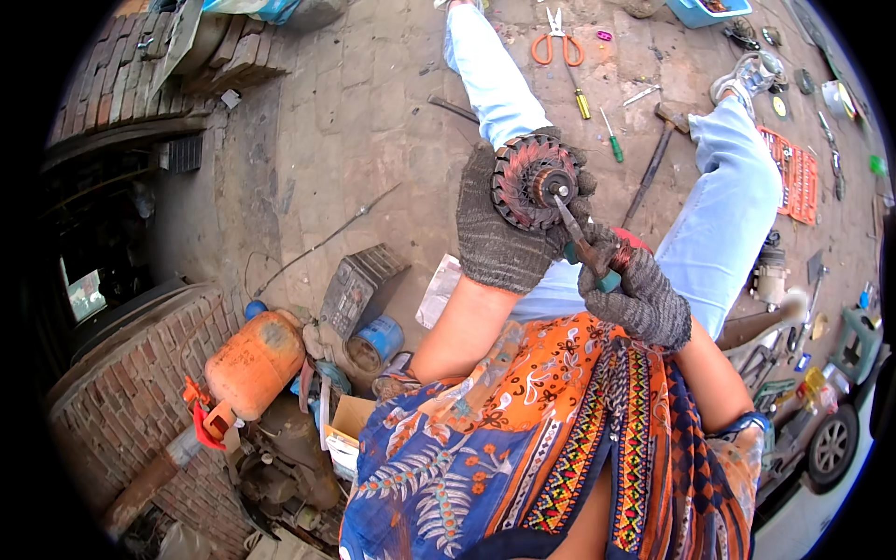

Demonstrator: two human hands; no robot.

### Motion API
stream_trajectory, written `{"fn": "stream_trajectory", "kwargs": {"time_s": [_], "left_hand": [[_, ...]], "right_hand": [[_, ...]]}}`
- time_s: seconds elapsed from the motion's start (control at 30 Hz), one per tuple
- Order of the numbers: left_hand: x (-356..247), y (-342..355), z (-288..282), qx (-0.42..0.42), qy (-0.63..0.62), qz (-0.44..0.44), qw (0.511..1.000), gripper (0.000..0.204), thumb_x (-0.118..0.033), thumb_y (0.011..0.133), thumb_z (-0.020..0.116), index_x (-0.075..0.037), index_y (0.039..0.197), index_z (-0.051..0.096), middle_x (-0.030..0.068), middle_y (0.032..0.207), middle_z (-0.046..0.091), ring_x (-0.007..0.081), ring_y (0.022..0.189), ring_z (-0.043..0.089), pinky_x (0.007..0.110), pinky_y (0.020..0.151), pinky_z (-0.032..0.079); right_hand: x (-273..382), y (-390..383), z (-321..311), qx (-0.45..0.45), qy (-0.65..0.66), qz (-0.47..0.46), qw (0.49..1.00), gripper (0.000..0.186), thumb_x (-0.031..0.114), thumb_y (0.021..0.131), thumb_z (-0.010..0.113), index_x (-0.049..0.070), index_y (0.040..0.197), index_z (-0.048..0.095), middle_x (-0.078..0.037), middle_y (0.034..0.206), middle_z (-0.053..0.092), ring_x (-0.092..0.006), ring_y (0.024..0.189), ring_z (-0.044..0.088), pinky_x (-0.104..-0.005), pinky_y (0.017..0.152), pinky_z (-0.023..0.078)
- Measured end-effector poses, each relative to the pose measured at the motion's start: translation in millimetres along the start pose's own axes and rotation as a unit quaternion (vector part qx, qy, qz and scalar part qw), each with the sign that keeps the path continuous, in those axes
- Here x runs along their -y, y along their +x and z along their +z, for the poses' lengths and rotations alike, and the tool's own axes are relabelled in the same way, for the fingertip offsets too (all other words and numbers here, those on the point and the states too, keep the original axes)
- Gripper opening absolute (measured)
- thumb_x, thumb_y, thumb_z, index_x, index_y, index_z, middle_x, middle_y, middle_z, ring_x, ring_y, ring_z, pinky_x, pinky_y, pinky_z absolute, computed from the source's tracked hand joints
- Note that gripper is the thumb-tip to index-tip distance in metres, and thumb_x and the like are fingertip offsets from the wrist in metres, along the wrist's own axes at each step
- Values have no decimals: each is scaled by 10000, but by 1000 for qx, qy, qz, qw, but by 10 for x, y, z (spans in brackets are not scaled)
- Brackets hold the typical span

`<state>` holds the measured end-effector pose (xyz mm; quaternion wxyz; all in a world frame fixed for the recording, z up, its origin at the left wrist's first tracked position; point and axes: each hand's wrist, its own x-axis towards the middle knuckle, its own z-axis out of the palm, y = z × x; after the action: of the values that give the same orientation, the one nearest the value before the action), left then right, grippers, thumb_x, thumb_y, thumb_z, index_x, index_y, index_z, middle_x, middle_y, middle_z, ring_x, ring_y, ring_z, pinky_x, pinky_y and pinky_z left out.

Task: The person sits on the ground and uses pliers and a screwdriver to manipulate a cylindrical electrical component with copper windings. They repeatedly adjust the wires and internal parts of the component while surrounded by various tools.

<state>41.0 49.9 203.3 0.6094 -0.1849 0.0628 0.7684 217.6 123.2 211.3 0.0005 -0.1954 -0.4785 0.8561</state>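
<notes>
My left hand [504, 238], in a dark grey knitted glove, is wrapped round a motor armature [516, 187] from below and the left. The armature has a slotted dark rim, reddish-brown windings and a commutator with a pale shaft end facing up. My right hand [649, 294], gloved likewise, grips needle-nose pliers [583, 245] with green handles. Their tip points up and left and meets the armature beside the shaft end; whether the jaws are closed on a wire is too small to tell. Both hands are above my lap, between my legs in light blue jeans.
Beyond my legs lie orange-handled shears [557, 47], a green screwdriver [614, 145], a yellow-handled screwdriver [583, 105] and a hammer [651, 170]. To the right are a red socket case [803, 182] and a car wheel [833, 446]. An orange gas cylinder [254, 364] and blue tin [378, 343] stand left.
</notes>
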Motion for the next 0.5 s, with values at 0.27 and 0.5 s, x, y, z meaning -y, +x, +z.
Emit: {"fn": "stream_trajectory", "kwargs": {"time_s": [0.27, 0.5], "left_hand": [[-118, 217, -296, -164, 106, 7, 981, 592, -589, 857, 335, -76, 1074, 537, 147, 1005, 589, 326, 911, 566, 427, 708, 530], [-22, 176, -514, -212, 107, 81, 968, 470, -607, 828, 429, -172, 947, 559, 64, 822, 608, 270, 730, 598, 406, 588, 521]], "right_hand": [[-3, -85, -120, 55, 310, 9, 949, 396, 368, 826, 623, 1, 975, 597, -165, 1199, 524, -238, 1162, 469, -396, 1025, 326], [-393, 34, -27, 6, 360, -35, 932, 381, 298, 866, 582, -4, 1095, 552, -183, 1257, 495, -256, 1203, 451, -417, 1059, 287]]}}
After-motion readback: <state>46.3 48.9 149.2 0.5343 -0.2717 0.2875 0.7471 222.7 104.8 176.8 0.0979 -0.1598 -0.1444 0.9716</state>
